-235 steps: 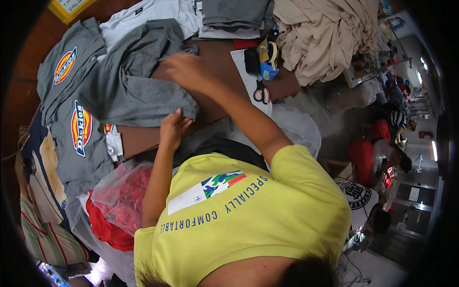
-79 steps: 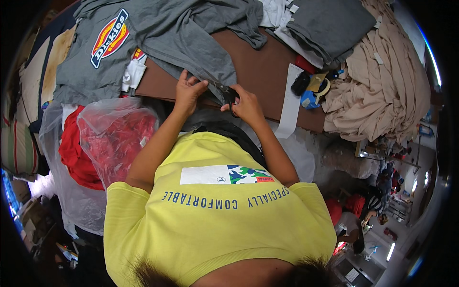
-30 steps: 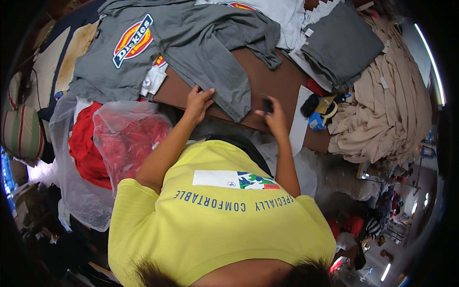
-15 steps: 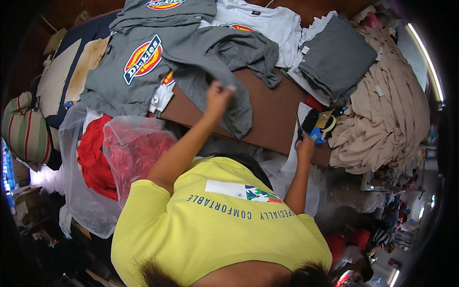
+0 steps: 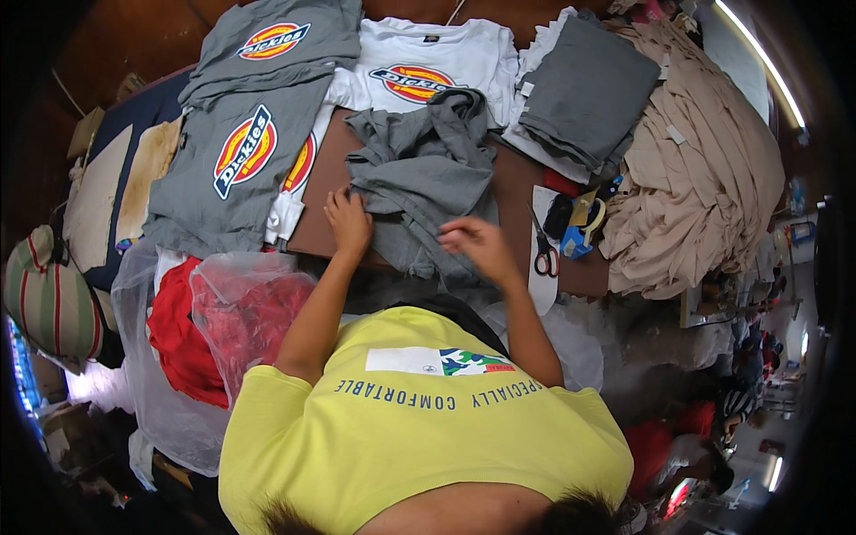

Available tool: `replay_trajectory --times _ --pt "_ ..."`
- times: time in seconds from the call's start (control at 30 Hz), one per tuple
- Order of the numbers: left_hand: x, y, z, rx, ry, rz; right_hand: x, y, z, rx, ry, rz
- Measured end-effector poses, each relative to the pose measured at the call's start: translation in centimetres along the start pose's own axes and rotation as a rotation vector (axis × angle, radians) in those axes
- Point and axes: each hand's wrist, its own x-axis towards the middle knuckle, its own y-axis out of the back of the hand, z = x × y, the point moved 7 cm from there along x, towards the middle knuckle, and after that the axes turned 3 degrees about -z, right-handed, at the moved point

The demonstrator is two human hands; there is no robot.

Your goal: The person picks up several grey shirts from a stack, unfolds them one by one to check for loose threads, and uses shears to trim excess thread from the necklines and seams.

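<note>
A crumpled grey T-shirt [image 5: 423, 174] lies bunched on the brown tabletop [image 5: 312, 214] in front of me, its lower part hanging over the near edge. My left hand [image 5: 349, 223] rests at the shirt's left edge with its fingers apart. Above the shirt's lower right side is my right hand [image 5: 477, 245], slightly blurred, fingers stretched leftward and holding nothing I can see. Scissors [image 5: 545, 245] with dark red handles lie on a white paper strip [image 5: 542, 290] to the right of that hand.
Grey printed T-shirts [image 5: 201, 192] are laid out at left, a white printed one [image 5: 437, 53] behind. Folded grey garments [image 5: 584, 94] and a beige fabric heap [image 5: 695, 178] stand right, near a tape dispenser [image 5: 580, 236]. A clear bag with red cloth [image 5: 183, 330] sits at lower left.
My right hand has let go of the scissors and moved left to the grey T-shirt. The shirt now lies bunched on the table, and my left hand has come down to its left edge.
</note>
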Motion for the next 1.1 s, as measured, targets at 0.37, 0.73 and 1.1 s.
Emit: replay_trajectory --times 0.37,0.73,1.1 --pt "-2.6 21.3 14.7 -1.142 -0.703 -0.961 9.5 2.8 4.1 0.297 0.296 0.410" --pt "-3.3 8.3 14.7 -0.467 -0.424 -1.163 13.6 4.6 -4.6 0.363 0.292 0.226" --pt "4.4 12.1 9.8 -0.954 -0.335 0.034 5.5 4.9 -0.6 0.120 0.348 0.514"
